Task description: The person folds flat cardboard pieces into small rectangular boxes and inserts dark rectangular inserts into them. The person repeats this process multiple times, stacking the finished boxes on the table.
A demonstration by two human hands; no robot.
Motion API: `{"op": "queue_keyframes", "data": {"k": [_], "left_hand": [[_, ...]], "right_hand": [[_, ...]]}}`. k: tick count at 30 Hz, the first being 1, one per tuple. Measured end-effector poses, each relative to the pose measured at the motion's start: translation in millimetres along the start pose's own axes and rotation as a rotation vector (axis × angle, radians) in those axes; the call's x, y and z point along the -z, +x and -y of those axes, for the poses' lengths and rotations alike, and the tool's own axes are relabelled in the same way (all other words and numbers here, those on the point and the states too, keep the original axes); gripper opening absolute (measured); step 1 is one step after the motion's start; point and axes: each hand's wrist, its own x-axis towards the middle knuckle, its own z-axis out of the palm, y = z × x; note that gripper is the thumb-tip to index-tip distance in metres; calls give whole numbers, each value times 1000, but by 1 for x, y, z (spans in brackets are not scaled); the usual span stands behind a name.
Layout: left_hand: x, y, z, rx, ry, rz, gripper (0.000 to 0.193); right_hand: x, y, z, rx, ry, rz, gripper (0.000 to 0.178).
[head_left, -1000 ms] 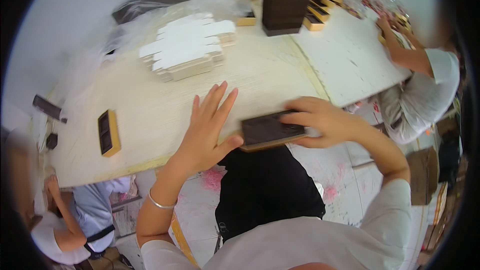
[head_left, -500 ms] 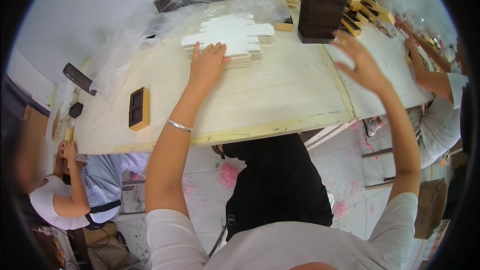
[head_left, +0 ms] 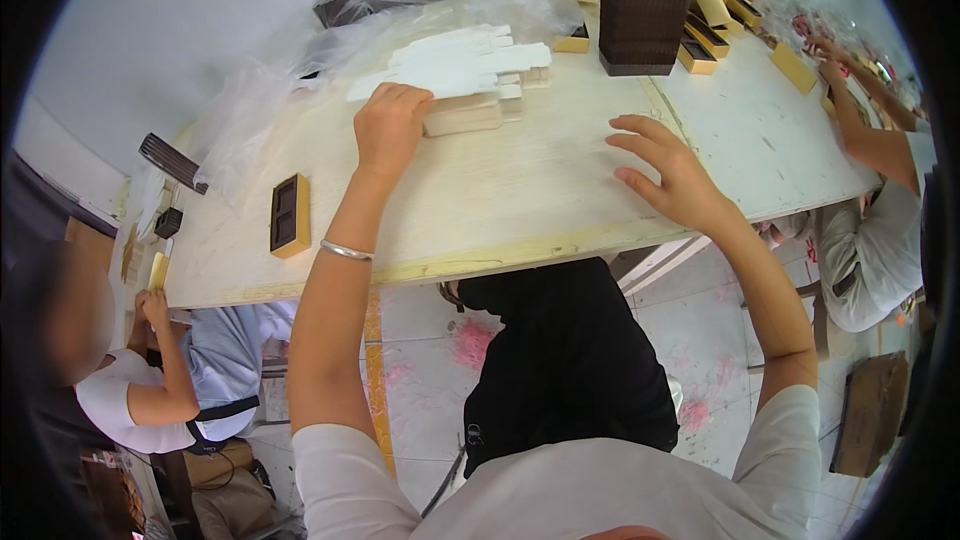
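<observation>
My left hand (head_left: 393,128) pinches the near left edge of a flat white carton blank (head_left: 445,65), fingers curled over it. This blank lies tilted and shifted on top of a stack of similar folded-flat white blanks (head_left: 465,118). My right hand (head_left: 668,172) hovers over the table to the right with fingers apart, holding nothing. Beyond it stands a tall column of nested dark brown ribbed trays (head_left: 648,10). On the table left of my left forearm sits a gold box with a dark compartmented insert (head_left: 290,217).
Gold boxes (head_left: 705,32) are heaped at the back right, near a co-worker's hands (head_left: 830,60). Crumpled clear plastic (head_left: 240,120) covers the back left. A dark ribbed tray (head_left: 172,162) leans at the left, near another co-worker's hands (head_left: 152,310). The table's front edge (head_left: 480,267) is close to me.
My right hand has come away from the dark tray column, moving left and nearer to me. My left hand has gone from resting on the stack to gripping the top blank, which has shifted left.
</observation>
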Motion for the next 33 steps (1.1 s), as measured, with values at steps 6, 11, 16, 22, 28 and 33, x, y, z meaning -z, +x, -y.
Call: {"op": "queue_keyframes", "data": {"k": [6,11,16,22,28,33], "left_hand": [[55,17,-45,-204,-81,-308,7],[77,-52,-155,-430,-232,21,13],[60,-86,-174,191,-600,459,3],[38,-64,-158,66,-370,364,8],[53,-80,-154,1,-385,384,17],[53,-97,-147,43,-359,358,16]], "right_hand": [[-11,-10,30,11,32,-285,38],[-16,-51,58,413,-122,-370,37],[-55,-75,54,249,-16,-167,38],[-63,-46,61,247,-127,-194,36],[-68,-46,49,286,-142,-79,34],[-48,-31,69,160,-56,161,24]]}}
